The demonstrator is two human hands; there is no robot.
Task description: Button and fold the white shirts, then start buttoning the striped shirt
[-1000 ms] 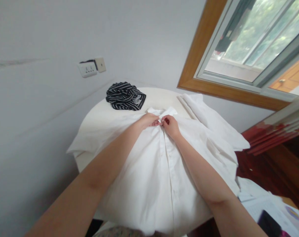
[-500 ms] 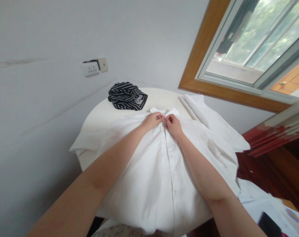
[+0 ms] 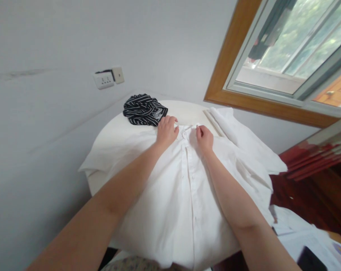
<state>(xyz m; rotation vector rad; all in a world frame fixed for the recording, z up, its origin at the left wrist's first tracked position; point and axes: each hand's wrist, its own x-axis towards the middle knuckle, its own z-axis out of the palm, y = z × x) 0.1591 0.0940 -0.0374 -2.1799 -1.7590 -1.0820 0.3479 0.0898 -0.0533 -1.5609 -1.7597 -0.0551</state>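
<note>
A white button-up shirt (image 3: 164,210) lies face up over the round table, its collar at the far side and its button placket running down the middle toward me. My left hand (image 3: 167,131) rests on the left side of the collar, fingers stretched and thumb apart, close to the black striped cloth. On the other side, my right hand (image 3: 204,137) pinches the right tip of the collar. Between the two hands the top of the placket shows.
A crumpled black garment with white stripes (image 3: 143,110) sits at the table's (image 3: 187,109) back left. Folded white cloth (image 3: 238,131) lies at the right. Wall sockets (image 3: 104,79) are behind; a dark phone (image 3: 311,259) and papers lie low at the right.
Both hands were together at the top of the placket. They have parted: my left hand moved left and opened, while my right hand moved slightly right to the collar tip.
</note>
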